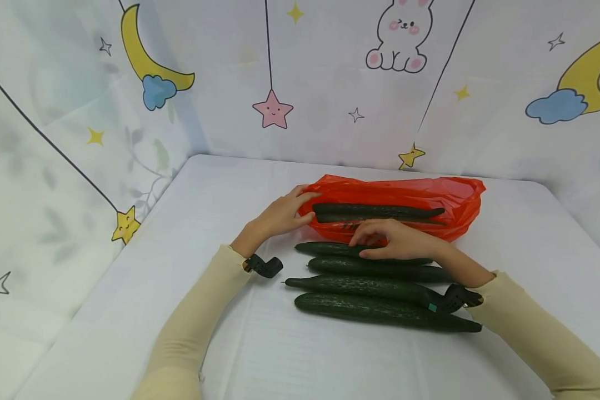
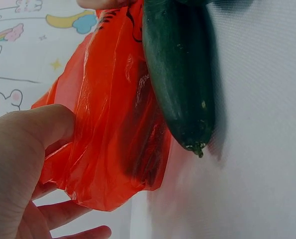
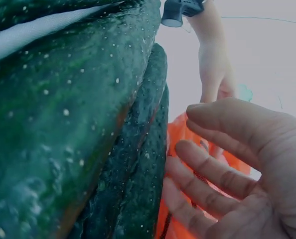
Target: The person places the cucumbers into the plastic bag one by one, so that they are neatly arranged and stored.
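A red plastic bag [image 1: 467,214] lies on its side with its mouth facing up, and two dark green cucumbers [image 1: 375,210] rest inside it. My left hand [image 1: 280,215] is at the bag's left end, holding the thin plastic between thumb and fingers; the left wrist view shows the bag [image 2: 105,149] bunched there. My right hand [image 1: 400,240] hovers over the bag's near side and the closest cucumber [image 1: 325,249]. Its fingers are loosely bent, with nothing between them in the right wrist view, beside the cucumbers [image 3: 63,124].
Several cucumbers lie side by side in front of the bag, the nearest cucumber [image 1: 380,310] toward me. They rest on a white-covered table [image 1: 280,355]. A printed cloth [image 1: 320,66] with stars, moons and a rabbit hangs behind and at the sides.
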A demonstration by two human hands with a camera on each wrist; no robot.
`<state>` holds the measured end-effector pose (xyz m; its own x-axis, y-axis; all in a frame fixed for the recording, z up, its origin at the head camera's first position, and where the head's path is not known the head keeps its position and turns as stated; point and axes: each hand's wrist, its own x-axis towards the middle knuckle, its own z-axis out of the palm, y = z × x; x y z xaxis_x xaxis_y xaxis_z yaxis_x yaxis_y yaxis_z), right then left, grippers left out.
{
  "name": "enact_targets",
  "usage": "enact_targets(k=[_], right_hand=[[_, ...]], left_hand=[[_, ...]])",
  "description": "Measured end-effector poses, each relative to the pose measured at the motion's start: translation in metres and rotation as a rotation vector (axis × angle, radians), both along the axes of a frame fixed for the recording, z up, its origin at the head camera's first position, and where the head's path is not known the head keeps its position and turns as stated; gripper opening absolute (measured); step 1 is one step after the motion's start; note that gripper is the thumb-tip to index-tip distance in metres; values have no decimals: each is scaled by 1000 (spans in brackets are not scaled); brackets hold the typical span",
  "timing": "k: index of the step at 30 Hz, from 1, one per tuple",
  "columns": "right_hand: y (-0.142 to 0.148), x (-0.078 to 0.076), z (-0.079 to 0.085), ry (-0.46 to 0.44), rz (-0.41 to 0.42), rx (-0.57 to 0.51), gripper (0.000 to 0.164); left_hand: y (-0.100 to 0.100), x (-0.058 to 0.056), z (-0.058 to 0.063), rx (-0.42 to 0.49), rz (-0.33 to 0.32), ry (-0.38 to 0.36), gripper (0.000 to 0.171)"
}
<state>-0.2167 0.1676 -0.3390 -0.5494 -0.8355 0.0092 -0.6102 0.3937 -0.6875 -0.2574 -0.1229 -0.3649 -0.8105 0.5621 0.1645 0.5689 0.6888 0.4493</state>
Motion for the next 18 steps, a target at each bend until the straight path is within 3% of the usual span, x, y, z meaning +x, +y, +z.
enact_targets(k=[7, 14, 18], right_hand=[[2, -1, -3, 32, -10, 58, 28], [2, -4, -7, 5, -45, 115, 39], [2, -7, -10, 25, -55, 173, 37]], left_hand=[[0, 0, -1, -1, 1, -2, 53], [0, 0, -2, 0, 0, -9, 53], [0, 0, -2, -4, -1, -10, 53]])
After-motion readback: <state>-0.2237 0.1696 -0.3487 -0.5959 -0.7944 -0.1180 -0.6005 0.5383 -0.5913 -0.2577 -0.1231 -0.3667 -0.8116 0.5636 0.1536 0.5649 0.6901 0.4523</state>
